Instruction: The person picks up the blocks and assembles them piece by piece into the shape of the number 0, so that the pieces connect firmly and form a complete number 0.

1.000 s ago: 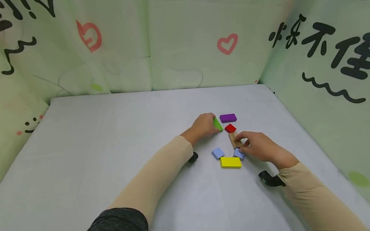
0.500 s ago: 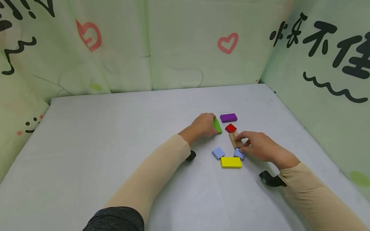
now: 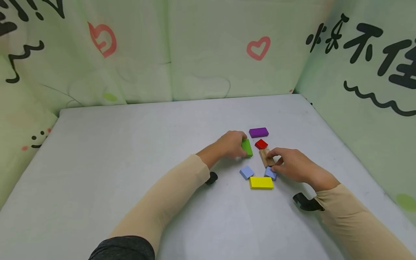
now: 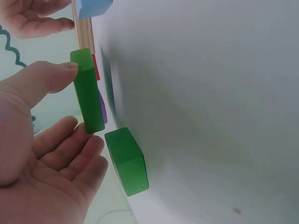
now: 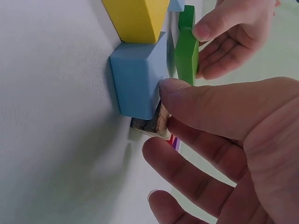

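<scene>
My left hand (image 3: pixel 230 144) pinches a green block (image 4: pixel 88 93) between thumb and fingertips, just off the table. A second green block (image 4: pixel 126 161) stands below those fingers in the left wrist view; in the head view it is hidden by the hand. My right hand (image 3: pixel 297 166) has its fingers and thumb on a wooden block (image 3: pixel 265 158). Its thumb tip is also against the edge of a light blue block (image 5: pixel 135 79). A red block (image 3: pixel 261 144) adjoins the wooden one's far end.
Beyond the red block lies a purple block (image 3: pixel 258 132). Nearer me, a yellow block (image 3: pixel 261 183) touches the light blue block under my right thumb and another light blue block (image 3: pixel 247 172). The white table (image 3: pixel 113 162) ends at printed green curtains (image 3: pixel 201 50).
My left hand has moved slightly toward me with the green block, which has turned from slanting to more nearly straight. The right hand stays on the wooden block.
</scene>
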Tool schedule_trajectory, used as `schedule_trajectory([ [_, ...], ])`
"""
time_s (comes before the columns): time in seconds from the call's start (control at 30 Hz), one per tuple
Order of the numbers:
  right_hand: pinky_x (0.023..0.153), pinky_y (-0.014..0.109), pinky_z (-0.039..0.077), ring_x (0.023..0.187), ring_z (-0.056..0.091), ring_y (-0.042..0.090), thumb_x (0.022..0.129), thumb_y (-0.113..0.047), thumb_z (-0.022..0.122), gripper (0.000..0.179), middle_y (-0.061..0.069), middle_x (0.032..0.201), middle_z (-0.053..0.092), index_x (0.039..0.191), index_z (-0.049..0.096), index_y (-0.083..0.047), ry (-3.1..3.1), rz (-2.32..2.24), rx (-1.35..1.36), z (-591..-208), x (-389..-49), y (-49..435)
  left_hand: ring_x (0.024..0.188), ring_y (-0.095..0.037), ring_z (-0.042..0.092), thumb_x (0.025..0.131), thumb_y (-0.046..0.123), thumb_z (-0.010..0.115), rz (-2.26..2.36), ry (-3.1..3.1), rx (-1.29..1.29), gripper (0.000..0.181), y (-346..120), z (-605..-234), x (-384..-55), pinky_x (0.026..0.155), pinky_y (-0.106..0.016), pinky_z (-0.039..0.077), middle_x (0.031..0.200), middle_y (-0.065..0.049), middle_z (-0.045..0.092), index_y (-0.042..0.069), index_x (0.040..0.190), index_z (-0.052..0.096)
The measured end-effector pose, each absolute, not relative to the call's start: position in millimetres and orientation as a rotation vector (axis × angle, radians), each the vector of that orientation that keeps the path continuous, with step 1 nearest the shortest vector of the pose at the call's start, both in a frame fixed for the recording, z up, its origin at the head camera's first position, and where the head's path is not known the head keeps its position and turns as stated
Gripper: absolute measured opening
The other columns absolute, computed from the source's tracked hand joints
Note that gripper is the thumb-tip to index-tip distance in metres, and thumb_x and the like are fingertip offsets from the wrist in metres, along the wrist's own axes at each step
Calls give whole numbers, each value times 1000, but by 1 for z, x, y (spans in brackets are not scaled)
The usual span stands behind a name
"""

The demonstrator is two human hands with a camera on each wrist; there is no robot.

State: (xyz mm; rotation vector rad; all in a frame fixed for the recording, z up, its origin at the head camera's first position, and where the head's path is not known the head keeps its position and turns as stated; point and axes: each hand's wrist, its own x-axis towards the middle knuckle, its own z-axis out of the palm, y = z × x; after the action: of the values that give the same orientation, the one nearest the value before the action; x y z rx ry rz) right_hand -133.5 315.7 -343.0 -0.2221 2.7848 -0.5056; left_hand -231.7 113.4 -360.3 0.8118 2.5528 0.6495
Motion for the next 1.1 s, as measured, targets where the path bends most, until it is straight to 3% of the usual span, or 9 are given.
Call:
schedule_trajectory([
  [0.43, 78, 44, 56, 98, 63, 33, 91, -12, 73, 43, 21, 122, 63, 130, 59, -1, 2786, -514, -223, -343, -132, 315, 99, -13, 52, 92, 28, 73, 511, 2569, 875, 58, 109, -361, -222, 87, -21, 46, 124, -4, 61, 5, 142, 54],
  [1.1, 79, 46, 56, 98, 62, 35, 91, -12, 73, 43, 20, 121, 64, 130, 59, -1, 2796, -499, -226, -344, -133, 315, 100, -13, 52, 92, 32, 73, 416, 2573, 929, 60, 105, -361, -215, 88, -20, 46, 127, -4, 61, 6, 143, 54],
])
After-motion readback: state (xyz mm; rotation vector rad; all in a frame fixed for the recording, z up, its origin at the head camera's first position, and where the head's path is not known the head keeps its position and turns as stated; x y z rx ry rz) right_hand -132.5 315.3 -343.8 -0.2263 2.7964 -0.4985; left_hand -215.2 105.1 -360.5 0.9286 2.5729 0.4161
